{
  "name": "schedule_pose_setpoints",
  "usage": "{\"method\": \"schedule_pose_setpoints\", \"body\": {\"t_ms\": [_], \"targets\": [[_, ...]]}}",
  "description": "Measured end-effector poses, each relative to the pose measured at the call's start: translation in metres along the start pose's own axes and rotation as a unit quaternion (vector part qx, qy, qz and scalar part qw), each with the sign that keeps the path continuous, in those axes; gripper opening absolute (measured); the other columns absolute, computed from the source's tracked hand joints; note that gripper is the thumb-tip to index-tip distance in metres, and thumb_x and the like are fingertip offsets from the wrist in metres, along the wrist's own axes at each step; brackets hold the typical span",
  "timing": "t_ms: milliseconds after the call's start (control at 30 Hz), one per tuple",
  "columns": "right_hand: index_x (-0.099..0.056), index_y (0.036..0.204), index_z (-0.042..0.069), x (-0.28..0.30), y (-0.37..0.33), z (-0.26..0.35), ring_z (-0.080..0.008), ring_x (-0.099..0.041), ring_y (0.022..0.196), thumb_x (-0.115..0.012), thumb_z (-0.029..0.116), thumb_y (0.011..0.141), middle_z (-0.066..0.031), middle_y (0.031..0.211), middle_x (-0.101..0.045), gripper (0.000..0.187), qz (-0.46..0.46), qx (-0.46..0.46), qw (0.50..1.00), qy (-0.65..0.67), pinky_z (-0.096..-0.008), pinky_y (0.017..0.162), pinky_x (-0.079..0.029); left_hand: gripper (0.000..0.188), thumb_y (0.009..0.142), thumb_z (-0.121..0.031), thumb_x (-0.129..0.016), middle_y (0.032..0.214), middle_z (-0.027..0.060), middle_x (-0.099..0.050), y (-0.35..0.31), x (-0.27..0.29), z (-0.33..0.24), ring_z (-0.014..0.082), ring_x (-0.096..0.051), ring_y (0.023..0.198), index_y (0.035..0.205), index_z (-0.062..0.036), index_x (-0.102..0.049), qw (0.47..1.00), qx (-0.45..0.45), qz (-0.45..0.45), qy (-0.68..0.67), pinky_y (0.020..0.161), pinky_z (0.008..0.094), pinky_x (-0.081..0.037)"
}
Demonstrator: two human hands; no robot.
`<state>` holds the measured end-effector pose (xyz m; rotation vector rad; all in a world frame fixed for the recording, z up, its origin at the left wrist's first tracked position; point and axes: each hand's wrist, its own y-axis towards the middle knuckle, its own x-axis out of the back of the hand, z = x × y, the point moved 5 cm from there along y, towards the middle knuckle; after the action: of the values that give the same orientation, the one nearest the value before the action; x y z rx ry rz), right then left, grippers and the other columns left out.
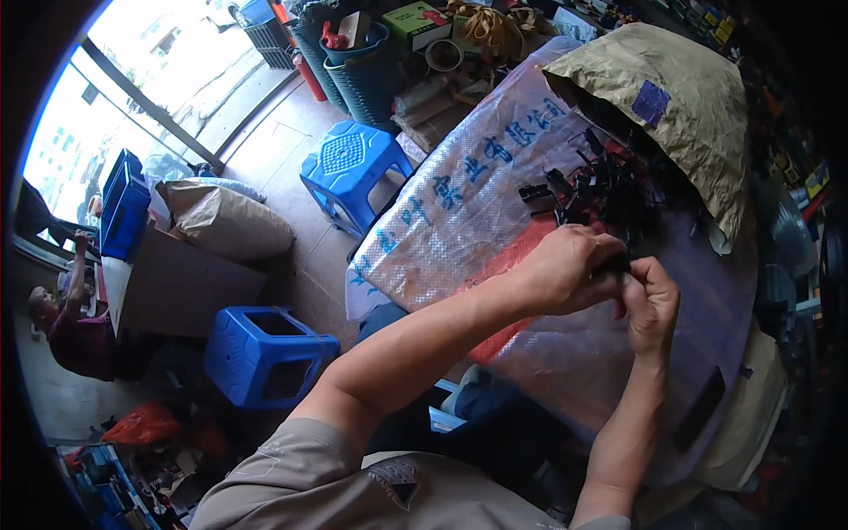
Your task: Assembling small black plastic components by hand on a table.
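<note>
My left hand [579, 269] and my right hand [651, 305] meet over a woven plastic sheet [450, 221] with blue printing and a red patch. Both are closed, fingers pinched together around a small black piece [611, 265]. Fingers cover most of that piece, so its exact kind cannot be made out. Just beyond my hands lies a loose heap of small black parts [609, 190], apparently plastic. A large brown paper sack [685, 97], its dark mouth facing the heap, stands behind at the right. To the right of my right forearm rests a flat black strip [700, 411].
Left of the sheet are a blue stool [353, 168] and another blue stool [265, 358]. A stuffed sack [225, 221] leans by a table [177, 283], where another person [79, 327] sits. Baskets [358, 75] and crowded goods line the back; a second paper sack [746, 424] is at right.
</note>
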<state>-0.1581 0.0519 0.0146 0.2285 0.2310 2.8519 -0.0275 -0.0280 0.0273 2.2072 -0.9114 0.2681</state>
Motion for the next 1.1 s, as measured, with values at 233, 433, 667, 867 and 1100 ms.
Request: {"method": "schedule_pose_setpoints", "body": {"t_ms": [233, 433, 667, 867, 1100], "targets": [[-0.060, 0.096, 0.003, -0.001, 0.007, -0.003, -0.0050, -0.050, 0.070, -0.061, 0.009, 0.089, 0.0025, 0.079, -0.056, 0.010, -0.065, 0.053, 0.996, -0.030, -0.0193, 0.064, -0.041, 0.022, 0.085, -0.005, -0.062, 0.090, 0.0177, -0.065, -0.002, -0.002, 0.012, 0.0211, -0.065, 0.085, 0.103, 0.0067, -0.060, 0.970, 0.156, -0.074, -0.173, 0.074, 0.0307, -0.051], [-0.060, 0.100, 0.002, 0.000, 0.003, 0.002, -0.0083, -0.052, 0.078, -0.064, 0.008, 0.088, -0.0031, 0.093, -0.057, 0.014, -0.028, 0.129, 0.987, -0.087, -0.0221, 0.070, -0.044, 0.021, 0.094, -0.013, -0.055, 0.083, 0.0068, -0.065, 0.000, 0.001, 0.021, 0.0123, -0.059, 0.074, 0.105, 0.0043, -0.056, 0.888, 0.275, -0.081, -0.361, 0.068, 0.0263, -0.048], [-0.060, 0.104, 0.002, 0.000, 0.007, 0.004, -0.0076, -0.051, 0.073, -0.062, 0.011, 0.091, -0.0010, 0.093, -0.058, 0.016, -0.062, 0.119, 0.988, 0.075, -0.0210, 0.066, -0.043, 0.024, 0.098, -0.020, -0.049, 0.079, 0.0043, -0.064, -0.001, -0.011, 0.007, 0.0091, -0.056, 0.068, 0.095, 0.0024, -0.059, 0.906, 0.239, 0.016, -0.348, 0.063, 0.0242, -0.046], [-0.062, 0.099, 0.002, 0.006, 0.012, -0.019, -0.0080, -0.051, 0.067, -0.059, 0.013, 0.093, -0.0030, 0.084, -0.060, 0.012, -0.050, 0.065, 0.989, 0.120, -0.0214, 0.062, -0.041, 0.028, 0.094, -0.019, -0.059, 0.089, 0.0073, -0.064, -0.004, -0.019, 0.004, 0.0121, -0.061, 0.084, 0.112, 0.0020, -0.053, 0.918, 0.173, -0.011, -0.358, 0.075, 0.0275, -0.049], [-0.059, 0.102, -0.001, -0.004, 0.010, -0.022, -0.0120, -0.057, 0.069, -0.057, 0.008, 0.092, -0.0069, 0.083, -0.062, 0.013, -0.039, -0.005, 0.974, 0.225, -0.0249, 0.065, -0.047, 0.013, 0.087, -0.007, -0.058, 0.077, 0.0144, -0.065, -0.003, -0.016, 0.014, 0.0216, -0.067, 0.071, 0.095, 0.0040, -0.057, 0.951, 0.148, -0.084, -0.257, 0.064, 0.0303, -0.052]]}}
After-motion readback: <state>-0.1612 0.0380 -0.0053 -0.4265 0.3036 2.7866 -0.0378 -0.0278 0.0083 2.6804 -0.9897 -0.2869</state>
